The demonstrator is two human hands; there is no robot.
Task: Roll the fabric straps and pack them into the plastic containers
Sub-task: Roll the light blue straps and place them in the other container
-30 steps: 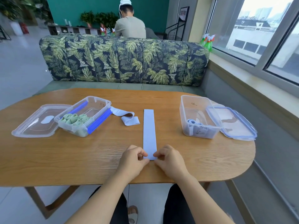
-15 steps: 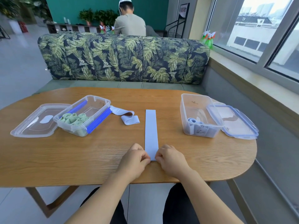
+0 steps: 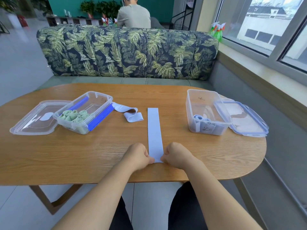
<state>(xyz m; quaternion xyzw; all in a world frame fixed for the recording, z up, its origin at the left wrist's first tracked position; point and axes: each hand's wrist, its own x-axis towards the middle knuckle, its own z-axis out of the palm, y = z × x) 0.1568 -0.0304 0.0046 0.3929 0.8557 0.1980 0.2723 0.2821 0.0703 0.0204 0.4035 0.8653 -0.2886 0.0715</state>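
both hands have barely shifted: left hand (image 3: pixel 138 155) and right hand (image 3: pixel 177 154), fingers curled, each pinch a near corner of the flat pale blue strap (image 3: pixel 153 128), which stretches away from them across the table (image 3: pixel 83 155), between the green-roll container (image 3: pixel 98 100) and the blue-roll container (image 3: pixel 206 103).

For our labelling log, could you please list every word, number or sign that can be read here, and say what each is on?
No text here can be read.
Right container, far wall: one handwritten black mark, too small to read.
Right container, near wall: two handwritten black marks, not legible.
Flat strap: no text shows.
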